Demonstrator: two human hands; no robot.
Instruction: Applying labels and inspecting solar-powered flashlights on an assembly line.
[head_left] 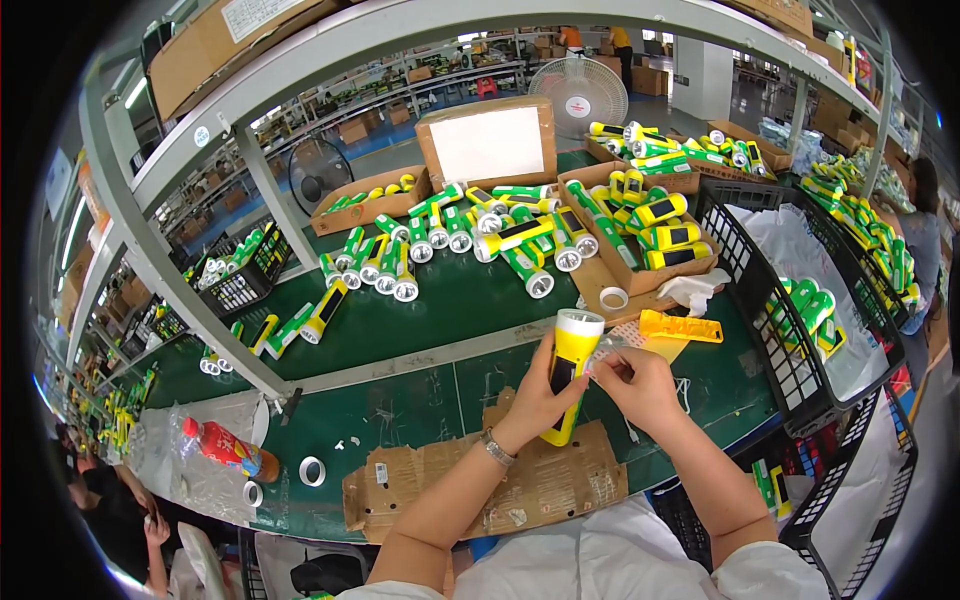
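Note:
My left hand is wrapped round a yellow-and-green flashlight, which stands nearly upright with its white lens end up. A dark panel shows on its side, below the head. My right hand is beside it, thumb and fingertips pinched together close to the flashlight's side. Whatever is between those fingertips is too small to make out. Under both wrists lies a flattened piece of brown cardboard. Just beyond my right hand are a yellow plastic part and a white tape roll.
Many flashlights lie across the green bench, with more in a cardboard box. At right stands a black crate lined with clear plastic. A drink bottle and another tape roll are at left. A metal shelf frame rises there.

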